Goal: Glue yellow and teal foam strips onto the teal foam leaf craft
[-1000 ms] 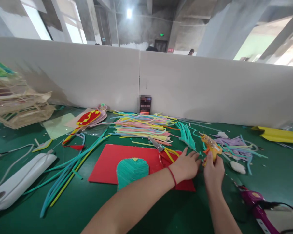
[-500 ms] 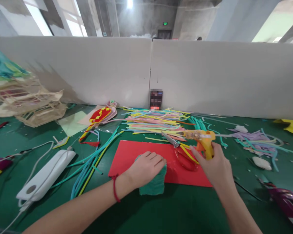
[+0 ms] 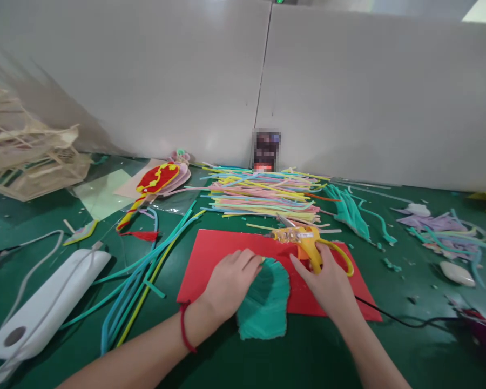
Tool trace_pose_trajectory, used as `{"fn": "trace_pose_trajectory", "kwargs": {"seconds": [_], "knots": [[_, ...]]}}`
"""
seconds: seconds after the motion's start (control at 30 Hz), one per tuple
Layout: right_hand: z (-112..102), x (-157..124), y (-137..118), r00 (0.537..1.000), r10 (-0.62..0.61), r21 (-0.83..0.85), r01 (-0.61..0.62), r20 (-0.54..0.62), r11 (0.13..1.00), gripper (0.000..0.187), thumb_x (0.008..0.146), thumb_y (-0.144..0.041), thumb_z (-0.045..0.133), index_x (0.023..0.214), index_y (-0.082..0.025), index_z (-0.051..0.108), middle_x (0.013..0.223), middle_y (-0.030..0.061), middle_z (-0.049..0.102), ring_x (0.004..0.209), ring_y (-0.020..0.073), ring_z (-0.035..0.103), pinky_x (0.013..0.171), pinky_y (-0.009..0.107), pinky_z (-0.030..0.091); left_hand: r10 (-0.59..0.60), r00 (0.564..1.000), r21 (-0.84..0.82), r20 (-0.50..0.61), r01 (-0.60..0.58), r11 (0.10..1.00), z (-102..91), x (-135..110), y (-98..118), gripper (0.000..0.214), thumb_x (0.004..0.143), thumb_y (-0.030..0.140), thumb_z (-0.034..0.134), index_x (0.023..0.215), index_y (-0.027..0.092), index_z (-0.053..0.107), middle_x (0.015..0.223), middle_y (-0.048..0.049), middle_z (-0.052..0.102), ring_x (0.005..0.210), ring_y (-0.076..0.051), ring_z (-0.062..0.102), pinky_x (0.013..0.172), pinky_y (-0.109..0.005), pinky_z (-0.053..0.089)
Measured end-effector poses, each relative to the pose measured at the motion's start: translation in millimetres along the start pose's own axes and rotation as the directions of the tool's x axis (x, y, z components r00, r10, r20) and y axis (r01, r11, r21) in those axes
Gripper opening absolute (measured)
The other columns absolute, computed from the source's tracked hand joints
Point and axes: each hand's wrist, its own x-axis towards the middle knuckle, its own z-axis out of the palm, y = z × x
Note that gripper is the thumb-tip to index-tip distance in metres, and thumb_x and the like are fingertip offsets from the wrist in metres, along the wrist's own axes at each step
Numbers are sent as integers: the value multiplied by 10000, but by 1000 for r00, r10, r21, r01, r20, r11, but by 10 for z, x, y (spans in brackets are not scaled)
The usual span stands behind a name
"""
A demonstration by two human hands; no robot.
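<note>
My right hand is closed around the handle of a yellow hot glue gun, whose nozzle points left above a red sheet. My left hand has its fingers pressed together at the upper left edge of a teal fuzzy piece with a rounded top. That piece lies partly on the red sheet and overhangs its front edge. Behind the glue gun are scissors, mostly hidden, with a yellow handle loop showing to the right.
Pastel pipe cleaners lie in a row at the back, before a phone-like blurred object. Left are a white power strip, long pipe cleaners and a red fan-shaped craft. Teal and purple scraps lie right.
My right hand has brought the glue gun left and closer to the teal piece. My left hand has shifted toward its left edge, uncovering more of it. The view has tilted down.
</note>
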Motion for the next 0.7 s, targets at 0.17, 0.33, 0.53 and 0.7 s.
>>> {"fn": "trace_pose_trajectory", "kwargs": {"seconds": [0.17,0.33,0.53,0.7], "knots": [[-45,21,59,998,55,16,-55,-9,998,779,653,-698,508,1193,-136,522,1065,167,657,887,321,642,701,408,503,-302,946,-403,118,324,856,41,84,-150,89,890,180,542,913,209,623,909,-6,626,823,-146,620,714,-249,502],[-9,-4,156,990,-73,-68,66,-123,996,767,674,-697,497,1174,-118,556,1184,195,611,1063,348,579,780,432,505,-358,915,-536,187,400,743,46,112,-199,76,828,141,612,827,206,649,846,2,620,748,-133,605,674,-238,498],[14,-46,177,960,-224,-134,203,-166,970,632,751,-613,480,1141,-125,572,1125,182,642,1023,328,599,773,426,513,-300,952,-572,61,280,771,52,98,-218,90,855,174,595,775,177,638,777,7,614,699,-114,595,615,-216,489],[-7,-42,176,953,-263,-184,234,-151,955,545,794,-544,480,1157,-144,557,1094,166,648,951,308,614,710,409,515,23,999,-476,-37,-38,879,-13,44,-195,182,930,248,502,831,174,636,826,-8,629,765,-104,604,674,-207,479]]}}
